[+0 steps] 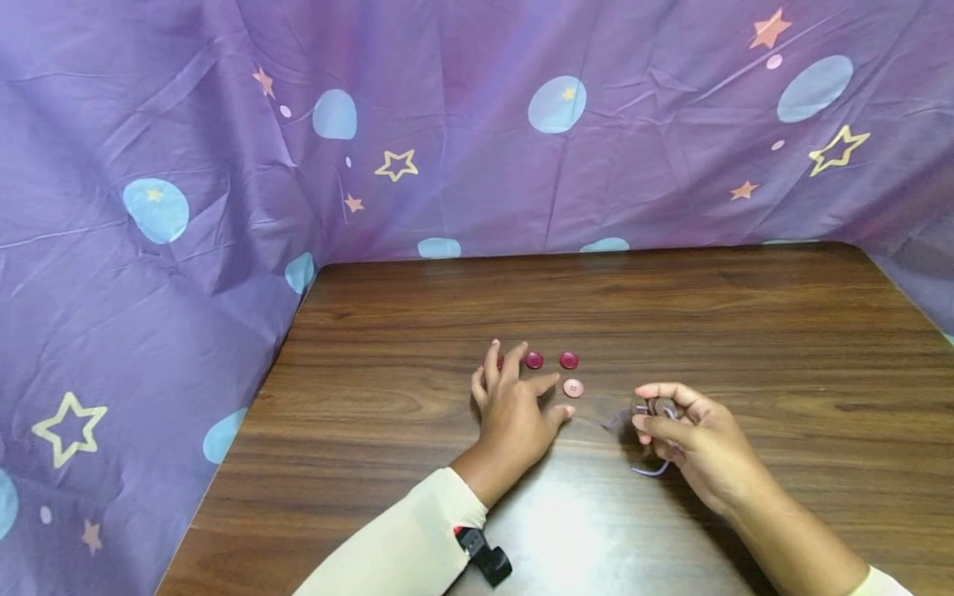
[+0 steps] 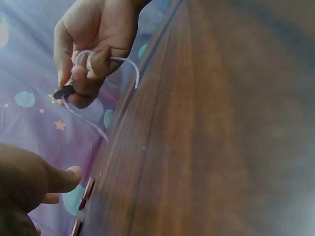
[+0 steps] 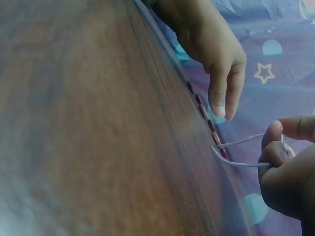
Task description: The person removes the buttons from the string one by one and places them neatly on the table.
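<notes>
My left hand reaches over the table with its fingers spread, close by the loose buttons. Partly hidden behind those fingers is one dark red button. Two more, a dark red button and another dark red button, lie to its right, with a pink four-hole button just in front. To the right, my right hand pinches a dark round button between thumb and fingers above the table. A lavender cord hangs from that button and loops through the hand, its other end dangling below the fingers.
The brown wood-grain table has its far edge against a purple curtain with stars and blue ovals. A black strap sits on the left sleeve. Light glares off the table front.
</notes>
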Demonstrator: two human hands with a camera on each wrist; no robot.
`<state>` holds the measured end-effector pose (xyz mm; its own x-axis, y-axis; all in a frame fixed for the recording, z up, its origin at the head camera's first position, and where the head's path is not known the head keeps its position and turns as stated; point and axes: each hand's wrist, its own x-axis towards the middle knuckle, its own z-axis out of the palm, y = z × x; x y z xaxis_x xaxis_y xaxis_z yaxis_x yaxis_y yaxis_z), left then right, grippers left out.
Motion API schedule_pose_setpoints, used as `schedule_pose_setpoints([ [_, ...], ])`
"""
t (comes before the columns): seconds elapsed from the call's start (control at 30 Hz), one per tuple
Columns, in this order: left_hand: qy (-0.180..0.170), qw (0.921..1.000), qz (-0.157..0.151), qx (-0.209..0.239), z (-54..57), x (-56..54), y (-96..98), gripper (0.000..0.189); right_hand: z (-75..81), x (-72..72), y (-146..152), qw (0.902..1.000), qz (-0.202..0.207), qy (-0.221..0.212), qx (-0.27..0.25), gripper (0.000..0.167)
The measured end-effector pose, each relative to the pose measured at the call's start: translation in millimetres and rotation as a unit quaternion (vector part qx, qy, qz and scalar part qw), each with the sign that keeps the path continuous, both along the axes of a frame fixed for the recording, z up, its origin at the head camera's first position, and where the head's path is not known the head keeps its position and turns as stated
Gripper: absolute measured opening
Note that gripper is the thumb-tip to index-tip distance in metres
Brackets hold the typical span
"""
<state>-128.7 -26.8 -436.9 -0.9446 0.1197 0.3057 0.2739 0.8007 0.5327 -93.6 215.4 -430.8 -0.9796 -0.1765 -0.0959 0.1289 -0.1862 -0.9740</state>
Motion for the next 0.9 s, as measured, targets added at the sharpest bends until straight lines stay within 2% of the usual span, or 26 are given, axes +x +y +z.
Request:
schedule_pose_setpoints([
  [0.2, 0.051, 0.998, -0.002, 0.037, -3.4, 5.4, -7.3, 0.042, -0.5, -0.2, -1.0, 0.9999, -0.002, -0.008, 0.01, 0.035],
  [0.5, 0.09, 0.9922, 0.002, 0.086, -9.8, 9.2, -18.9, 0.04, -2.2, 1.7, -7.9, 0.9997, 0.001, 0.022, -0.002, 0.037],
  [0.67, 0.097, 0.9891, -0.007, 0.11, -9.2, 12.9, -24.6, 0.04, -3.6, 3.7, -12.0, 0.9993, -0.002, 0.037, -0.002, 0.04],
  [0.9, 0.087, 0.9883, -0.015, 0.125, -10.4, 16.5, -32.1, 0.041, -5.3, 6.4, -16.9, 0.9975, 0.026, 0.064, -0.012, 0.043],
])
